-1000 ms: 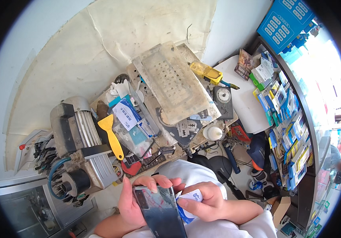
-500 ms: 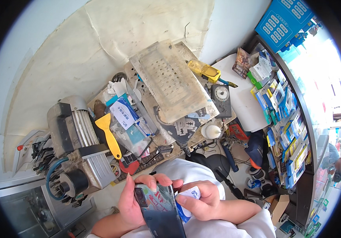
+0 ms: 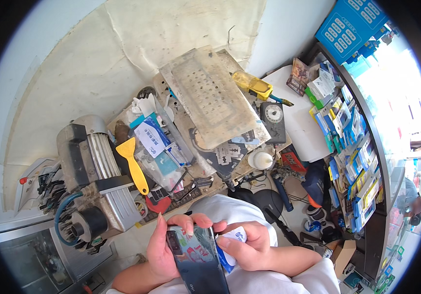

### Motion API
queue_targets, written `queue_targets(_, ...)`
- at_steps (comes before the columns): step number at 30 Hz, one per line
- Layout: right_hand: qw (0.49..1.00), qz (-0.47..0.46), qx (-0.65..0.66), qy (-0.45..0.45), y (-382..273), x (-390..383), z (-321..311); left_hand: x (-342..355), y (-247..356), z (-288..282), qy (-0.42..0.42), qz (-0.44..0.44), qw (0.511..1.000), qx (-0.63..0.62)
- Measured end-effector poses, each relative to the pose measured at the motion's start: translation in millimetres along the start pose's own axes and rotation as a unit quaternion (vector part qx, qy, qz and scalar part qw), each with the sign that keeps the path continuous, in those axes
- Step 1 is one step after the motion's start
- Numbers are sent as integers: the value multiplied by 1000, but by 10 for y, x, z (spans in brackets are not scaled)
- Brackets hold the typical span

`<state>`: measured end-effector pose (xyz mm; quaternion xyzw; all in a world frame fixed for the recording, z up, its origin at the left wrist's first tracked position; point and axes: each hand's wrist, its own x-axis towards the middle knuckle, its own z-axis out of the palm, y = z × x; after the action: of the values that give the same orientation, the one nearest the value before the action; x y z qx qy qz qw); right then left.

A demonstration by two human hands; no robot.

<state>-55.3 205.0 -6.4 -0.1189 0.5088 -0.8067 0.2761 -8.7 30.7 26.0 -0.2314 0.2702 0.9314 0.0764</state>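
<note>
Grey metal shows on the machine [image 3: 103, 159]. A yellow scraper [image 3: 133, 164] is beside it. The left hand [image 3: 160, 254] wraps around the phone [image 3: 198, 264], low in the middle. At the phone's right edge is a blue and white card [image 3: 239, 233], pinched in the right hand [image 3: 253, 249]. Then, higher up, comes a white bottle [image 3: 261, 160].

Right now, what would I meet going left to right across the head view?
Grey machine → yellow scraper → held phone → held blue-and-white packet → white bottle → cardboard box.
</note>
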Motion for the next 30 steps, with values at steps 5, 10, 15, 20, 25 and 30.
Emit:
queue_targets(5, 1000, 19, 11, 17, 48, -43, 9, -11, -19, -12, 1, 0, 1000, -15)
queue_targets(10, 994, 60, 76, 45, 154, -118, 48, -88, -51, -92, 45, -5, 999, 10)
queue_targets(15, 999, -26, -36, -5, 229, 76, 71, 137, -83, -229, -239, 32, 962, -126)
queue_targets(20, 994, -61, -80, -47, 15, 59, -10, -53, -22, -239, -76, 24, 997, -14)
queue_targets(25, 955, -59, -284, -62, -169, 30, -345, -76, 1, -191, 111, 13, 991, 80)
queue_targets(30, 850, -161, -434, 253, -129, 324, -742, 43, 42, -296, 86, 57, 994, 33)
